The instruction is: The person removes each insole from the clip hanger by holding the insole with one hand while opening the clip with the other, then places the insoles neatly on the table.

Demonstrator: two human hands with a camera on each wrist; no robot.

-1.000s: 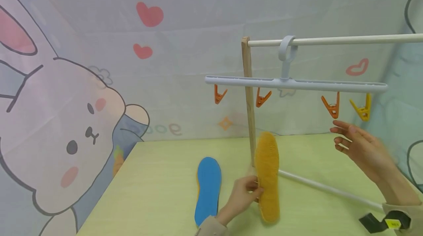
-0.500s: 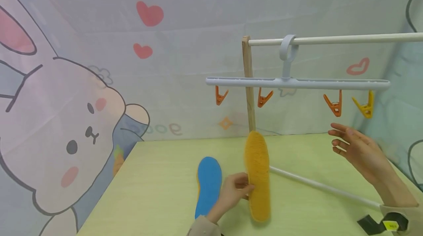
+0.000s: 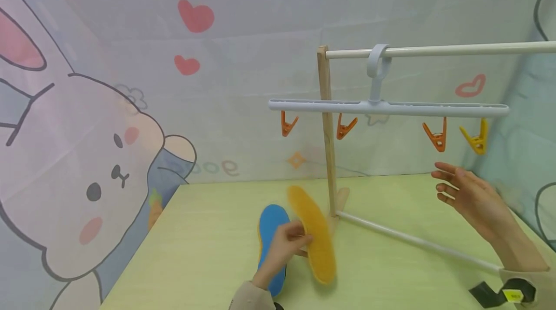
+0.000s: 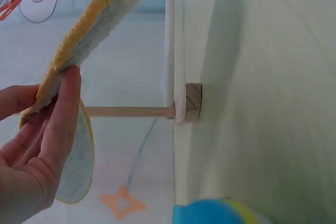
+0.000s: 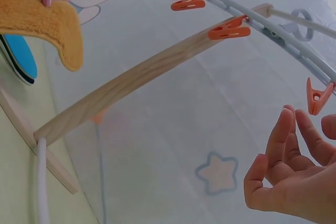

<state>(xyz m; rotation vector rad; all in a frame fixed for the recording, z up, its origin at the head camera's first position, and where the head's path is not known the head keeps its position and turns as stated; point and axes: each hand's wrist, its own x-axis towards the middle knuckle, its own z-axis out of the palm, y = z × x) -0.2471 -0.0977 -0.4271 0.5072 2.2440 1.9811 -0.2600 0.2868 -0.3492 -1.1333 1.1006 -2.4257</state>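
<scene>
My left hand (image 3: 284, 247) pinches a fuzzy yellow insole (image 3: 319, 240) by its edge, thumb on the furry face. The left wrist view shows its pale grey underside (image 4: 79, 166). The insole tilts with its top to the left, over the table. Beneath my left forearm lies a blue insole (image 3: 270, 225), partly covered by the wrist. Raised on the right, my right hand (image 3: 471, 199) holds nothing; its fingers are relaxed, just under an orange clip (image 5: 316, 98). That clip and a yellow clip (image 3: 479, 139) hang from a white hanger (image 3: 321, 106).
The hanger hooks over a white rail (image 3: 456, 49) on a wooden post (image 3: 328, 155). Two more orange clips, one at the hanger's left end (image 3: 287, 125), hang there. A lower white bar (image 3: 412, 240) runs along the pale green table (image 3: 187, 252). A printed curtain (image 3: 247, 107) stands behind.
My left hand has carried the yellow insole leftward and tilted it, so the post's foot shows again and my forearm now crosses the blue insole. My right hand has barely moved.
</scene>
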